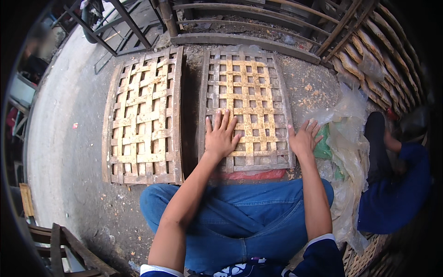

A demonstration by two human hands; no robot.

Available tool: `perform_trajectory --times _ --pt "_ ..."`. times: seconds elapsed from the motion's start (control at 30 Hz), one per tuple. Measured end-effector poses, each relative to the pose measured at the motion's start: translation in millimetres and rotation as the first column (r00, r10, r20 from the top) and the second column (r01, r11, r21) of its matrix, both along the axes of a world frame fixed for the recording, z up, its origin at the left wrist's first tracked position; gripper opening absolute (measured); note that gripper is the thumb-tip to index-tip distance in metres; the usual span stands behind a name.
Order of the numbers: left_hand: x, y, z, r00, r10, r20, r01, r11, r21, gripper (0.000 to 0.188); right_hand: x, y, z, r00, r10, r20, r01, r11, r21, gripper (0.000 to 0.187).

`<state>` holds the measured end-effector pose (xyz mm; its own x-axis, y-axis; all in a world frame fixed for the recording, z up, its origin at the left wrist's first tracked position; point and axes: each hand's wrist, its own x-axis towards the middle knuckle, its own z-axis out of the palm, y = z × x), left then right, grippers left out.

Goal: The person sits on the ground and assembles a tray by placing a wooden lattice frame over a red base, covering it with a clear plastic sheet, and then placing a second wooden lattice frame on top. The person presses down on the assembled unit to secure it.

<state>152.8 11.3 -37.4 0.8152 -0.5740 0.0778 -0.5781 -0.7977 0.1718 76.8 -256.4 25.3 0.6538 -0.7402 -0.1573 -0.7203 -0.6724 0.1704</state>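
Observation:
A woven bamboo tray (249,111) in a wooden frame lies flat on the ground in front of my crossed legs. On its lattice, left of the middle, my left hand (221,136) rests palm down with fingers spread. At the tray's right edge, beside a green plastic bag (323,143), is my right hand (303,137), its fingers apart and nothing seen in it. Whether its fingertips touch the bag I cannot tell. Red plastic (251,175) shows under the tray's near edge. A second woven tray (143,115) lies to the left, across a narrow dark gap.
Crumpled clear plastic sheeting (348,161) lies on my right, next to another person in dark blue (397,194). Several pale sheets (369,60) lean in a rack at the far right. A wooden rail (249,44) runs behind the trays. Slatted wood (60,249) stands at the near left.

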Motion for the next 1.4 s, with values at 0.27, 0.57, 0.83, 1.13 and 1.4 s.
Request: perform_trajectory --times 0.27,0.57,0.83,1.13,1.4 --pt "0 4 -5 1.000 0.004 0.014 -0.004 1.000 0.000 0.066 -19 66 -14 0.249 0.946 0.207 -0.930 0.174 0.322 0.066" --pt "-1 1 -5 1.000 0.018 0.007 -0.018 1.000 0.000 0.066 43 -40 -37 0.842 0.500 0.204 -0.532 0.833 0.155 0.071" --pt "1 1 -10 0.999 0.047 0.019 -0.049 0.996 0.071 0.070 86 91 -48 0.099 0.892 0.441 -0.982 0.016 0.187 0.065" --pt "3 -1 2 0.998 0.014 -0.055 -0.015 1.000 -0.013 0.065 183 -15 -39 0.790 0.557 0.258 -0.589 0.805 0.066 0.072" --pt "2 7 -3 0.998 0.036 -0.050 -0.033 0.998 0.061 0.066 113 63 -49 0.168 0.953 0.254 -0.979 0.130 0.158 0.065"
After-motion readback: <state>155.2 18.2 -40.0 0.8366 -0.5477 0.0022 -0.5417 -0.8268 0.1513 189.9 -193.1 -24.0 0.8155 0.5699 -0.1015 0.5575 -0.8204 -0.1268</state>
